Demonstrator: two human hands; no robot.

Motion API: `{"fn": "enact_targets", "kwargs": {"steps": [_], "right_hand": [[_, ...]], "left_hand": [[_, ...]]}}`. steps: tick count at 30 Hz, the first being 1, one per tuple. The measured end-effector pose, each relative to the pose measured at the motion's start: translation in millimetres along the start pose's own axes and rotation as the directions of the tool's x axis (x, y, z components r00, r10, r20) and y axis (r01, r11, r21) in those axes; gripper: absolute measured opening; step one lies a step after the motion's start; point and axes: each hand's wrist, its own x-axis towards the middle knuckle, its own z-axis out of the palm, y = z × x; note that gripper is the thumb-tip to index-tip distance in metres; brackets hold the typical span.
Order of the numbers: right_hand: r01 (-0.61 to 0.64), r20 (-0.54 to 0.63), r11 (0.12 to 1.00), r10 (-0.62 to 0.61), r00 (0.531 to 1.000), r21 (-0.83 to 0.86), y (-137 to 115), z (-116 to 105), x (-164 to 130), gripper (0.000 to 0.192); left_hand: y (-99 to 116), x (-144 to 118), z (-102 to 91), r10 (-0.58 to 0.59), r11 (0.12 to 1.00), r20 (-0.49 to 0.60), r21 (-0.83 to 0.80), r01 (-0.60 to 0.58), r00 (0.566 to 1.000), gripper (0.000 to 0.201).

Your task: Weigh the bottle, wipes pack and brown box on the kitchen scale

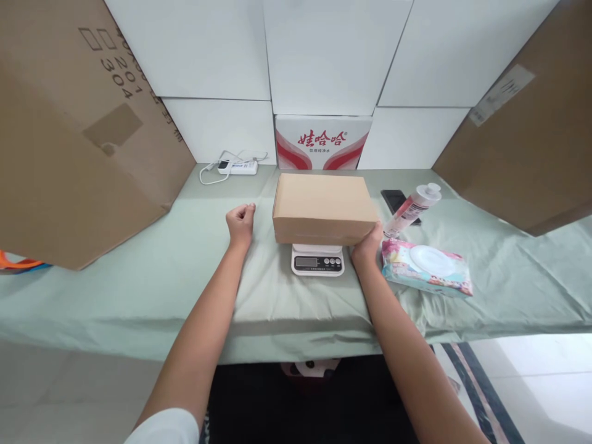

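A closed brown cardboard box (324,206) lies on a small white kitchen scale (317,259) at the middle of the green-covered table (139,283). My right hand (369,245) touches the box's lower right corner, fingers against its side. My left hand (240,223) rests on the cloth a little left of the box, curled into a fist with nothing in it. The scale's display and buttons face me below the box.
A pack of wet wipes (428,268) lies right of the scale, with a white tube (413,209) and a black phone (396,200) behind it. A white power strip (237,166) and a red-and-white carton (322,142) stand at the back. Large cardboard boxes (69,135) flank both sides.
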Motion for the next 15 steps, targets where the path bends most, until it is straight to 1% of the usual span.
{"fn": "enact_targets", "kwargs": {"steps": [8,15], "right_hand": [[0.003,0.012,1.000,-0.003,1.000,-0.001,-2.6,0.4,-1.8,0.046],[-0.016,0.015,0.999,0.015,1.000,0.035,-1.8,2.1,-1.1,0.041]], "left_hand": [[0.1,0.7,-2.0,-0.024,1.000,-0.015,0.013,0.024,1.000,0.053],[-4.0,2.1,-3.1,-0.034,0.999,-0.009,0.015,0.034,0.999,0.057]]}}
